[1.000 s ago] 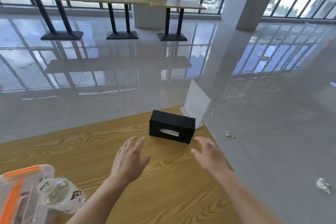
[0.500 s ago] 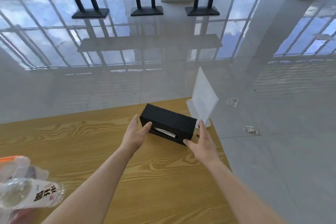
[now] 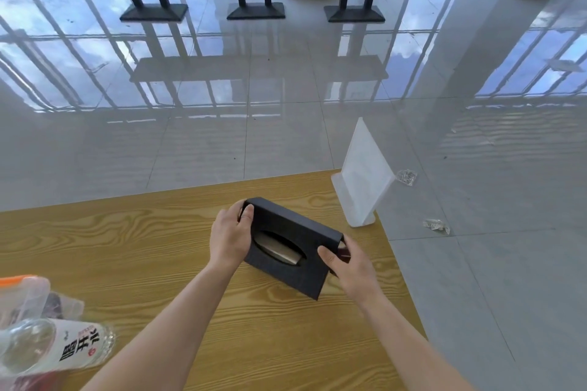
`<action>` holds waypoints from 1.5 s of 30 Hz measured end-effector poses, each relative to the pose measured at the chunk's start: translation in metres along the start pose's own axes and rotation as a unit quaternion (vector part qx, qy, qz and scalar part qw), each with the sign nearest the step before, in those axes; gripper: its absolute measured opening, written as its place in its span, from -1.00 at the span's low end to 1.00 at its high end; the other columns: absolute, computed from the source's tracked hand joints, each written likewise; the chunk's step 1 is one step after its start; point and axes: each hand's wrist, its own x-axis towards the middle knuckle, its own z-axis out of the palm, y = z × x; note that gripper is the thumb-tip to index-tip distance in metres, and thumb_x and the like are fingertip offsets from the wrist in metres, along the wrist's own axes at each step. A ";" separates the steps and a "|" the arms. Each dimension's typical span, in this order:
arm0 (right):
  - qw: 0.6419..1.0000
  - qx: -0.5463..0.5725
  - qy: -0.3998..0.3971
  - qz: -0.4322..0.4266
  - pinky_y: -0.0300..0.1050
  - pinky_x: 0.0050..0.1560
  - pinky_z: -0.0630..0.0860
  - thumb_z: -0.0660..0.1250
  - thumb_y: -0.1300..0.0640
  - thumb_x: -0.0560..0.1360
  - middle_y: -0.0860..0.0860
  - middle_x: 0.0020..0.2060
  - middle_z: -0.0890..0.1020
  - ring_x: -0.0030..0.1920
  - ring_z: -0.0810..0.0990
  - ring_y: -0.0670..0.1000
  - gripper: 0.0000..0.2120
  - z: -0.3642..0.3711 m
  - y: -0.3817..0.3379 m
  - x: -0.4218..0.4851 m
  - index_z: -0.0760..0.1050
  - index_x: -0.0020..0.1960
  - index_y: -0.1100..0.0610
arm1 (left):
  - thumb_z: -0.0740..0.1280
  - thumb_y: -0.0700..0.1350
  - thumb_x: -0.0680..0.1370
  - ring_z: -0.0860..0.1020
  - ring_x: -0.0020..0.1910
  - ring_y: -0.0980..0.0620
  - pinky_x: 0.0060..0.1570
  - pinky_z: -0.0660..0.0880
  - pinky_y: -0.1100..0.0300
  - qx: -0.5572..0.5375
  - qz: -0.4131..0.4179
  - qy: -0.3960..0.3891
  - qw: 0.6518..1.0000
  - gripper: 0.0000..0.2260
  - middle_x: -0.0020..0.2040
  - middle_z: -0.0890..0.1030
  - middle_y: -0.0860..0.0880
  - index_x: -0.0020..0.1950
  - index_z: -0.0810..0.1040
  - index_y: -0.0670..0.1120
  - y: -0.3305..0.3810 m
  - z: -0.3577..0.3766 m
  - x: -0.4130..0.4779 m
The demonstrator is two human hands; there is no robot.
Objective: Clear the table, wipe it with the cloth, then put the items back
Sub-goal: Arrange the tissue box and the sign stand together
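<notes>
A black tissue box (image 3: 287, 247) is held between both hands over the far right part of the wooden tabletop (image 3: 127, 244). The box is tilted, its oval slot turned toward the camera; a pale fold of tissue is seen inside the slot. Whether the lower edge of the box touches the tabletop cannot be told.

The left hand (image 3: 230, 236) is closed around the box's far left end, thumb laid across the top edge, the other fingers hidden behind it. The right hand (image 3: 352, 267) is closed on the near right end, thumb pressed on the slotted face, fingers wrapped round the end.

A white sign holder (image 3: 362, 178) stands upright at the tabletop's far right corner, just beyond the box and apart from it.

At the lower left edge, a clear plastic container with an orange lid (image 3: 22, 298) is partly in view; its contents are dark and cannot be made out. A clear bottle with a white printed label (image 3: 60, 346) lies on its side just in front of it, apparently empty.

Two small crumpled scraps (image 3: 436, 225) lie on the glossy tiled floor (image 3: 286, 143) to the right of the tabletop.
</notes>
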 end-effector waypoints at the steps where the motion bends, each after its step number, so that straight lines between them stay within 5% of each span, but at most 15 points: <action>1: 0.999 0.032 -0.008 0.022 -0.11 0.12 0.57 0.46 -0.23 0.42 -0.14 0.02 0.67 0.10 0.61 -0.10 -0.69 0.003 0.002 -0.002 0.53 0.11 -0.21 | 0.12 0.18 0.64 0.48 0.19 -0.08 0.20 0.43 -0.05 0.011 -0.008 -0.007 1.000 -0.62 0.14 0.54 -0.04 0.38 0.49 0.09 -0.002 0.000 -0.001; 11: 0.992 0.052 0.017 0.116 0.09 0.21 0.58 0.35 -0.23 0.51 -0.14 0.14 0.64 0.16 0.61 -0.05 -0.57 0.003 0.013 0.013 0.48 0.32 -0.12 | 0.13 0.09 0.66 0.34 0.26 -0.14 0.27 0.30 -0.01 0.111 -0.013 -0.063 0.992 -0.60 0.24 0.45 -0.12 0.44 0.42 -0.04 0.008 0.019 0.001; 17: 0.997 0.004 0.022 0.071 0.07 0.22 0.56 0.30 -0.12 0.58 -0.23 0.05 0.67 0.13 0.61 -0.11 -0.84 -0.002 0.008 0.006 0.58 0.12 -0.18 | 0.16 0.09 0.65 0.37 0.27 -0.13 0.29 0.32 -0.01 0.091 -0.023 -0.067 0.993 -0.59 0.27 0.46 -0.11 0.43 0.43 -0.07 0.000 0.018 0.002; 21: 0.996 -0.024 0.044 0.072 -0.02 0.36 0.43 0.26 -0.08 0.63 -0.07 0.35 0.51 0.28 0.46 -0.10 -0.52 -0.012 0.011 -0.003 0.35 0.50 0.06 | 0.21 0.09 0.63 0.47 0.26 -0.06 0.29 0.41 -0.04 0.053 -0.041 -0.069 0.995 -0.53 0.32 0.50 -0.08 0.51 0.35 -0.06 -0.010 0.008 0.000; 24: 0.997 -0.051 0.040 0.051 -0.10 0.30 0.43 0.30 -0.05 0.61 -0.05 0.36 0.51 0.22 0.45 -0.15 -0.49 -0.016 0.012 -0.014 0.34 0.50 0.06 | 0.25 0.05 0.62 0.49 0.29 -0.02 0.30 0.42 -0.04 0.027 -0.053 -0.097 0.993 -0.53 0.34 0.51 -0.01 0.52 0.34 -0.03 -0.018 0.004 -0.009; 28: 0.996 -0.087 -0.020 0.025 -0.23 0.25 0.30 0.46 -0.05 0.50 -0.37 0.19 0.43 0.25 0.36 -0.21 -0.39 -0.007 0.008 -0.026 0.28 0.47 -0.10 | 0.27 0.00 0.60 0.48 0.30 0.01 0.30 0.44 -0.03 -0.012 -0.057 -0.126 0.990 -0.53 0.33 0.53 0.05 0.52 0.33 0.01 -0.021 0.005 -0.018; 32: 0.990 -0.138 -0.023 0.019 -0.22 0.28 0.26 0.57 -0.08 0.38 -0.18 0.38 0.37 0.38 0.31 -0.15 -0.08 0.002 0.010 -0.022 0.15 0.58 -0.02 | 0.29 -0.04 0.58 0.50 0.23 0.02 0.20 0.46 0.04 -0.018 -0.065 -0.119 0.991 -0.50 0.32 0.53 0.04 0.53 0.30 0.01 -0.019 0.004 -0.023; 37: 0.978 -0.208 -0.019 -0.004 -0.26 0.17 0.30 0.52 0.15 0.44 -0.16 0.19 0.43 0.29 0.41 -0.09 -0.25 -0.006 0.000 -0.013 0.25 0.53 0.02 | 0.32 -0.16 0.54 0.49 0.12 0.09 0.04 0.41 0.15 -0.003 -0.039 -0.115 0.993 -0.47 0.20 0.52 0.14 0.51 0.31 0.01 -0.020 0.004 -0.042; 41: 0.973 -0.230 -0.020 -0.010 -0.21 0.26 0.30 0.51 0.18 0.46 -0.07 0.38 0.47 0.41 0.40 -0.01 -0.23 -0.013 -0.003 -0.012 0.22 0.56 0.05 | 0.44 -0.14 0.46 0.47 0.20 0.08 0.11 0.42 0.14 0.006 0.000 -0.124 0.992 -0.37 0.14 0.47 0.26 0.49 0.29 0.05 -0.026 0.001 -0.047; 45: 0.970 -0.242 -0.014 -0.026 -0.16 0.30 0.33 0.50 0.17 0.47 -0.06 0.41 0.46 0.42 0.41 0.01 -0.23 -0.014 -0.005 -0.012 0.20 0.57 0.03 | 0.55 0.05 0.36 0.44 0.21 0.08 0.18 0.44 0.12 0.076 0.041 -0.132 0.987 -0.14 0.25 0.44 0.09 0.56 0.17 0.09 -0.036 0.004 -0.047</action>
